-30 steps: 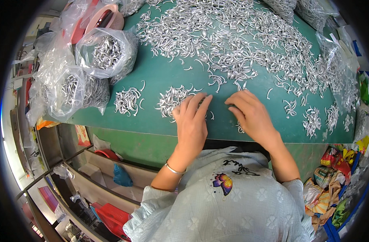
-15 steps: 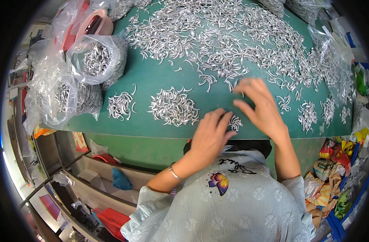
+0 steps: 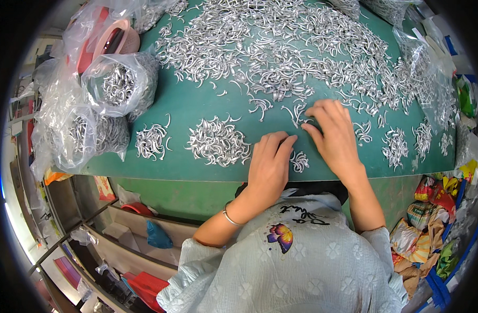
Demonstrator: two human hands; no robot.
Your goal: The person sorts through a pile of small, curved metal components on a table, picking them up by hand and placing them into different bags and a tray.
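Observation:
Small curved silvery metal pieces [image 3: 281, 73] lie spread in a broad heap across the green table. My left hand [image 3: 269, 164] is over the near part of the table, fingers curled down and together; whether a piece is in them is hidden. Left of it is a rounded pile of pieces [image 3: 218, 143], and just right of it a little cluster [image 3: 300, 162]. My right hand [image 3: 335, 133] reaches to the near edge of the heap, thumb and fingers apart, beside a few loose pieces [image 3: 296, 112].
Clear plastic bags of pieces [image 3: 119, 86] stand at the left, near a pink basket [image 3: 129, 39]. Small piles [image 3: 394, 147] lie at the right, by another plastic bag [image 3: 424, 78]. The table's front edge [image 3: 197, 180] runs close to my body; shelving [image 3: 129, 235] is below left.
My left hand has drawn slightly left and nearer, uncovering more of the little cluster. The right hand has settled lower beside the loose pieces. The whole view has shifted slightly.

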